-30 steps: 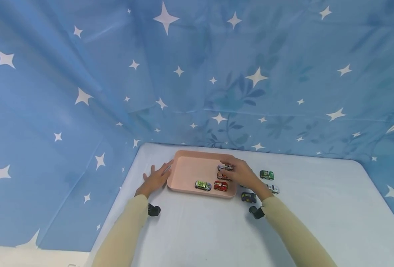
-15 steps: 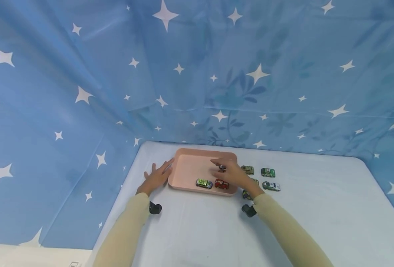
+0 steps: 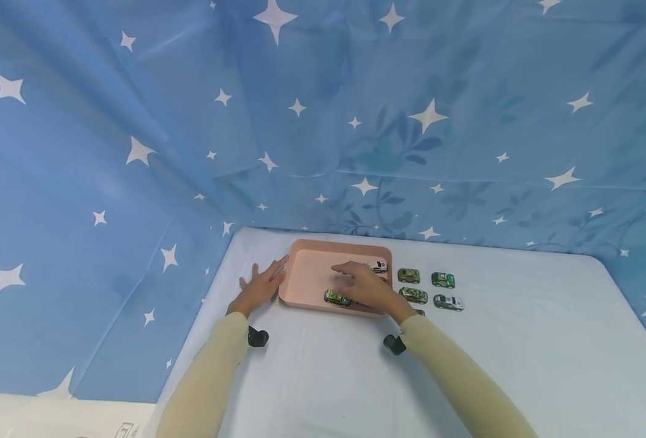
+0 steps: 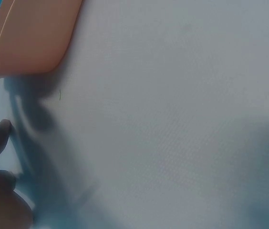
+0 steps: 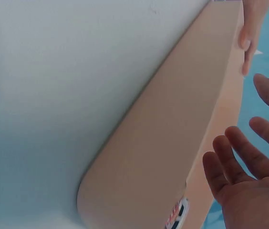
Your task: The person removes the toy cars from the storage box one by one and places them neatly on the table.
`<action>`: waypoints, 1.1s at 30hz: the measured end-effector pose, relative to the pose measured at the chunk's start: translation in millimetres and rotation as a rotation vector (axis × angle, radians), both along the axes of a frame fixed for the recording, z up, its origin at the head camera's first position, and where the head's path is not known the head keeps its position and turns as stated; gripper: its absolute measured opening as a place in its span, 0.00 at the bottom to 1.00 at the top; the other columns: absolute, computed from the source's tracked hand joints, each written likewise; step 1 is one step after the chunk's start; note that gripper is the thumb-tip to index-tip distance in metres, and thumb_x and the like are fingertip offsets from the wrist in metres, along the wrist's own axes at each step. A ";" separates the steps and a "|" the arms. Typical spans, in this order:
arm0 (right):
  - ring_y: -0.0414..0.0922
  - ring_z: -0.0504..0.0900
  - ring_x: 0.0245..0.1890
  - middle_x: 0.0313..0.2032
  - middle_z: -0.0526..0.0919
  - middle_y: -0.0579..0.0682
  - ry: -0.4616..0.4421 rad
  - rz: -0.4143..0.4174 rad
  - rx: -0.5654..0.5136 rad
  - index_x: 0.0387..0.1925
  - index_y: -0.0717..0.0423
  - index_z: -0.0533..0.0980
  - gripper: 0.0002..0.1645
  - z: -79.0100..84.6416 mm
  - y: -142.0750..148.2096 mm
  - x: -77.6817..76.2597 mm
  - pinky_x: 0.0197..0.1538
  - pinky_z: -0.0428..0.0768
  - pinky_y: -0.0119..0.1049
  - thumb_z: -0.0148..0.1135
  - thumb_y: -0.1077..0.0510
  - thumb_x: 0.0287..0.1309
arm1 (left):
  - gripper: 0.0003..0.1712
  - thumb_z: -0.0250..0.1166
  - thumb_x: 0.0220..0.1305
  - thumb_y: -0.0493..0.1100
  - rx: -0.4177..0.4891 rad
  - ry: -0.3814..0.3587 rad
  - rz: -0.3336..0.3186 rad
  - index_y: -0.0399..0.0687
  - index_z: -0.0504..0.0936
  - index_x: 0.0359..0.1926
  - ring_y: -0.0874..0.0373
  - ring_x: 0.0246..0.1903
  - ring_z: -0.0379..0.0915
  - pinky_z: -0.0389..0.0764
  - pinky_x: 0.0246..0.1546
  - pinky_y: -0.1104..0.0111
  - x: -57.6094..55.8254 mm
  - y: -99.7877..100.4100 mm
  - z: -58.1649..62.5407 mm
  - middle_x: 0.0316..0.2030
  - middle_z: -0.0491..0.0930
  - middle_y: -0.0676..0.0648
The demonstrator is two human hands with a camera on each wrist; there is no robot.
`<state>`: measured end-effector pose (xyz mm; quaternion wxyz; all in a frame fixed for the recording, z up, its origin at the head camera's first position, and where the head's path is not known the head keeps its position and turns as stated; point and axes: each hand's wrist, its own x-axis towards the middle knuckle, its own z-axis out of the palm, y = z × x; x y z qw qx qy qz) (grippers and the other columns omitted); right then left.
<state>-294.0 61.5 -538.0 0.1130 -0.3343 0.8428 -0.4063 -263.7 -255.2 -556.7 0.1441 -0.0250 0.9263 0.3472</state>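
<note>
A shallow peach tray [image 3: 311, 267] lies on the white table, with toy cars inside along its right and front sides. My left hand [image 3: 257, 288] is at the tray's left rim, fingers spread and fingertips at the edge; the left wrist view shows part of this hand [image 4: 1, 195] beside the tray corner. Over the tray hovers my right hand [image 3: 365, 286], its fingers extended and apart with nothing in them in the right wrist view. A bright green toy car [image 3: 335, 297] lies below its fingertips. Behind it a white toy car [image 3: 379, 266] shows; other cars are mostly hidden under the hand.
To the right of the tray stand two camouflage toy cars [image 3: 409, 275], a green toy car [image 3: 443, 280] and a silver-white toy car [image 3: 448, 302]. Another is mostly covered by the right wrist. A blue star-patterned curtain [image 3: 312, 152] hangs behind the table.
My right hand has moved left across the tray, from the white and orange cars toward the bright green one, uncovering cars on the table. The left hand has stayed at the rim.
</note>
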 end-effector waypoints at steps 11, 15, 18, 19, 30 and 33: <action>0.50 0.83 0.50 0.53 0.84 0.57 0.039 -0.011 0.114 0.68 0.68 0.77 0.32 -3.9 -18.6 4.1 0.56 0.83 0.50 0.74 0.56 0.70 | 0.33 0.43 0.87 0.63 0.017 0.006 -0.011 0.76 0.52 0.86 0.34 0.82 0.15 0.13 0.70 0.31 -0.4 -0.4 1.0 0.85 0.49 0.46; 0.46 0.82 0.44 0.46 0.85 0.53 0.081 -0.022 0.141 0.62 0.67 0.81 0.27 -8.6 -20.0 4.7 0.52 0.84 0.47 0.75 0.57 0.68 | 0.33 0.44 0.87 0.61 0.027 0.017 -0.020 0.76 0.52 0.86 0.34 0.82 0.15 0.13 0.70 0.31 -0.3 -1.0 0.7 0.85 0.49 0.46; 0.45 0.82 0.43 0.44 0.85 0.50 0.075 -0.034 0.170 0.58 0.65 0.84 0.23 -12.1 -20.6 5.5 0.51 0.84 0.46 0.78 0.58 0.64 | 0.33 0.44 0.87 0.60 0.040 0.020 -0.019 0.76 0.53 0.86 0.33 0.82 0.16 0.14 0.70 0.30 0.4 -0.4 1.9 0.85 0.49 0.44; 0.45 0.82 0.43 0.43 0.85 0.49 0.074 -0.034 0.178 0.56 0.64 0.85 0.22 -13.0 -21.0 5.8 0.51 0.84 0.45 0.79 0.58 0.63 | 0.33 0.44 0.87 0.60 0.041 0.018 -0.017 0.75 0.53 0.86 0.32 0.82 0.17 0.14 0.70 0.30 0.4 -0.1 2.2 0.85 0.49 0.43; 0.46 0.84 0.42 0.41 0.86 0.49 0.095 -0.043 0.213 0.47 0.60 0.88 0.16 -18.3 -25.6 6.8 0.50 0.84 0.45 0.81 0.64 0.58 | 0.33 0.45 0.87 0.60 0.018 0.012 -0.014 0.73 0.53 0.87 0.33 0.81 0.16 0.15 0.70 0.29 1.9 2.2 6.0 0.85 0.50 0.44; 0.46 0.84 0.43 0.41 0.87 0.49 0.090 -0.047 0.207 0.47 0.61 0.88 0.15 -17.8 -26.8 6.9 0.50 0.84 0.45 0.81 0.65 0.58 | 0.33 0.45 0.87 0.60 0.017 0.011 -0.015 0.73 0.53 0.87 0.32 0.81 0.16 0.15 0.70 0.29 1.8 0.7 4.8 0.85 0.49 0.45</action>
